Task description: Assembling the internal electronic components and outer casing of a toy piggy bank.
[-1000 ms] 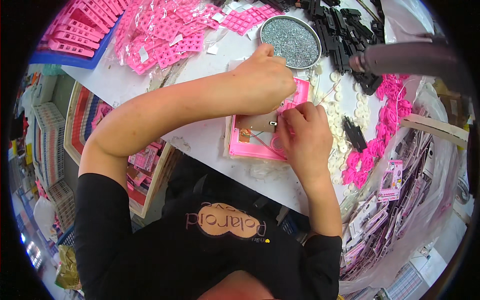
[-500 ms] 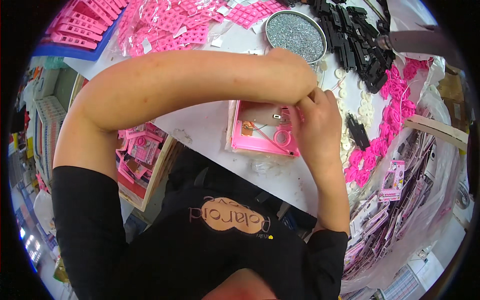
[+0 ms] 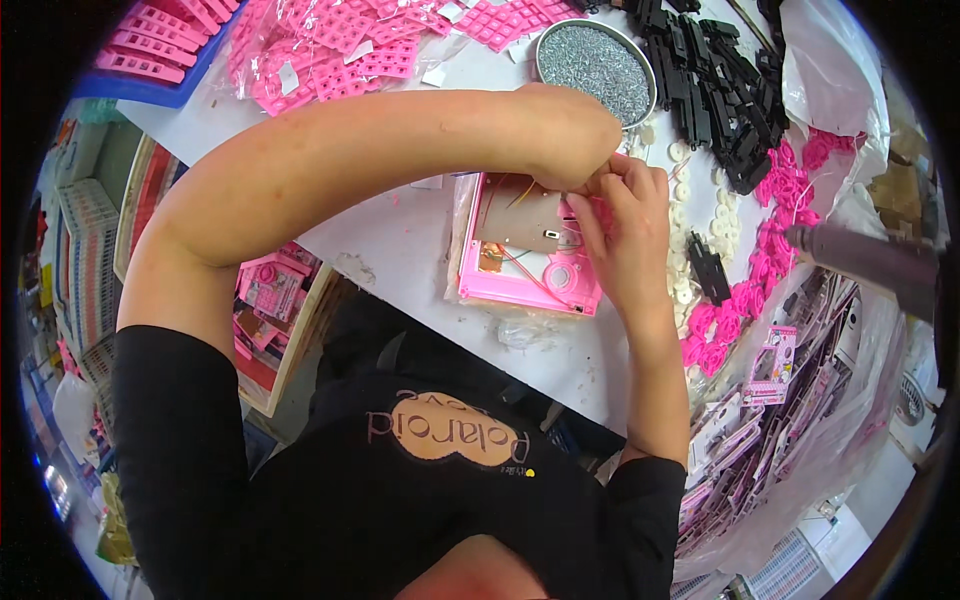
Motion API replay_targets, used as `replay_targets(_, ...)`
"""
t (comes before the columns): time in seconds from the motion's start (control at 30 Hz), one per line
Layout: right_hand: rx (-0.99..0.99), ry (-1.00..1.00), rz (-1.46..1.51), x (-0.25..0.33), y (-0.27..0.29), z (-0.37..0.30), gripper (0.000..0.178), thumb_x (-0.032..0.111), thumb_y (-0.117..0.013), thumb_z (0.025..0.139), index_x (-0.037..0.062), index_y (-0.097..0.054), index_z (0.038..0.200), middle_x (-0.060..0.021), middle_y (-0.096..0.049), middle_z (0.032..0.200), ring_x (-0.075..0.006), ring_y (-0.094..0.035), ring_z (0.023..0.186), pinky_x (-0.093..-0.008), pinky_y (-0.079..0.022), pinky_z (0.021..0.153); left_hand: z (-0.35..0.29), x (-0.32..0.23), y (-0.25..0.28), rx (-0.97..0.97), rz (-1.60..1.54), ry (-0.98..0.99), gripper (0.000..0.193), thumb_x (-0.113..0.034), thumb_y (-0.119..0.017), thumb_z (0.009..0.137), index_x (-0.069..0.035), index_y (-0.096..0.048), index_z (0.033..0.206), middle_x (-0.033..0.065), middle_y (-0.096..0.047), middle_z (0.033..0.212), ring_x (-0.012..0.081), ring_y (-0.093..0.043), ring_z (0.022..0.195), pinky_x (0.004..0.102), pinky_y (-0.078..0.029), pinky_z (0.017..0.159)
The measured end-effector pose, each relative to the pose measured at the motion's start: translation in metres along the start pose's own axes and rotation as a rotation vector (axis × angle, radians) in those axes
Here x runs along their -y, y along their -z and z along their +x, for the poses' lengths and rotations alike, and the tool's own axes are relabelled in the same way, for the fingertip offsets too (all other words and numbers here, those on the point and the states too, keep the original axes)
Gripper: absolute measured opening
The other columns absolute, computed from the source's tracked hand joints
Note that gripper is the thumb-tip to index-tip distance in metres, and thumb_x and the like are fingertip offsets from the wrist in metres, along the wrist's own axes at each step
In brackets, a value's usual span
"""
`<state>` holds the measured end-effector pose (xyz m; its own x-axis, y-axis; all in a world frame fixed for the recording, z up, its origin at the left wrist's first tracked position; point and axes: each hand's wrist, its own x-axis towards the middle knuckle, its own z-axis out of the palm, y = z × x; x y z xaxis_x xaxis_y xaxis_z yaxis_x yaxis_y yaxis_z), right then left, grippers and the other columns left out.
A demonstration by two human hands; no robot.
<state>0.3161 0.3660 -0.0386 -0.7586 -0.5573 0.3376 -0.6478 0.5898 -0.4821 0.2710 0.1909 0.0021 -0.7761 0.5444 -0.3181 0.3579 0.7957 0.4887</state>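
A pink plastic casing (image 3: 515, 293) lies on clear wrap on the table, with a grey-brown plate (image 3: 520, 225), thin wires and a pink ring (image 3: 560, 276) inside. My left hand (image 3: 575, 140) bends over its far right corner; the fingers curl down and are mostly hidden by the hand itself. Against it, my right hand (image 3: 630, 210) is closed, thumb and fingers drawn together at the casing's right side. A bit of pink shows between the right thumb and fingers, but I cannot make out what either hand pinches.
Beyond my hands stands a round tin of small screws (image 3: 595, 75). Black plastic parts (image 3: 710, 95), white discs (image 3: 683, 190) and pink rings (image 3: 745, 295) lie rightward. A grey cylindrical tool (image 3: 865, 265) juts in. Pink moulded parts (image 3: 340, 50) lie far left; a wooden box (image 3: 290, 350) stands nearer.
Both hands have shifted slightly away from me and left, uncovering more of the grey-brown plate. The grey cylindrical tool at the right now appears lower in view.
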Motion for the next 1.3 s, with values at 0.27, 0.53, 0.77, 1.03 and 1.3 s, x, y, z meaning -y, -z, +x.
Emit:
replay_targets(0.27, 0.173, 0.030, -0.108, 0.002, 0.016, 0.006, 0.011, 0.010, -0.076, 0.077, 0.0055, -0.074, 0.087, -0.0054, -0.063, 0.093, -0.0290, -0.055, 0.092, -0.0395, -0.048, 0.080, -0.001, 0.005, -0.009, -0.027, 0.011, 0.019, 0.012, -0.006, -0.067, 0.075, -0.002, -0.075, 0.084, 0.0187, -0.071, 0.084, 0.0359, -0.070, 0.080, 0.0456, -0.055, 0.069)
replay_targets(0.53, 0.279, 0.176, -0.059, 0.000, 0.028, 0.000, 0.020, 0.007, -0.073, 0.078, 0.0072, -0.076, 0.097, -0.0059, -0.067, 0.095, -0.0293, -0.060, 0.095, -0.0405, -0.053, 0.079, -0.005, -0.010, 0.002, 0.054, 0.207, -0.010, 0.015, -0.004, -0.069, 0.073, 0.000, -0.073, 0.086, 0.0202, -0.072, 0.086, 0.0367, -0.071, 0.080, 0.0455, -0.057, 0.063)
replay_targets(0.77, 0.163, 0.149, -0.122, 0.006, 0.018, -0.013, 0.028, 0.008, -0.073, 0.079, 0.0069, -0.073, 0.107, -0.0086, -0.066, 0.094, -0.0302, -0.060, 0.097, -0.0407, -0.053, 0.080, -0.002, -0.002, 0.003, 0.081, 0.345, -0.279, 0.013, -0.004, -0.069, 0.071, 0.001, -0.073, 0.083, 0.0195, -0.071, 0.082, 0.0361, -0.071, 0.077, 0.0442, -0.057, 0.062)
replay_targets(1.03, 0.111, 0.110, -0.193, 0.014, 0.007, -0.017, 0.031, 0.007, -0.073, 0.079, 0.0049, -0.071, 0.109, -0.0089, -0.064, 0.097, -0.0300, -0.060, 0.098, -0.0394, -0.053, 0.078, -0.003, 0.003, 0.004, 0.102, 0.398, -0.391, 0.014, -0.010, -0.068, 0.074, -0.001, -0.071, 0.084, 0.0182, -0.072, 0.081, 0.0349, -0.072, 0.074, 0.0441, -0.056, 0.062)
replay_targets(1.3, 0.237, 0.081, -0.239, 0.020, 0.010, -0.004, 0.036, 0.007, -0.070, 0.079, 0.0031, -0.068, 0.115, -0.0100, -0.062, 0.094, -0.0323, -0.057, 0.096, -0.0412, -0.052, 0.079, -0.007, 0.017, -0.019, -0.193, 0.259, -0.296, 0.016, -0.017, -0.059, 0.087, -0.004, -0.064, 0.096, 0.0145, -0.070, 0.082, 0.0333, -0.071, 0.077, 0.0439, -0.056, 0.066)
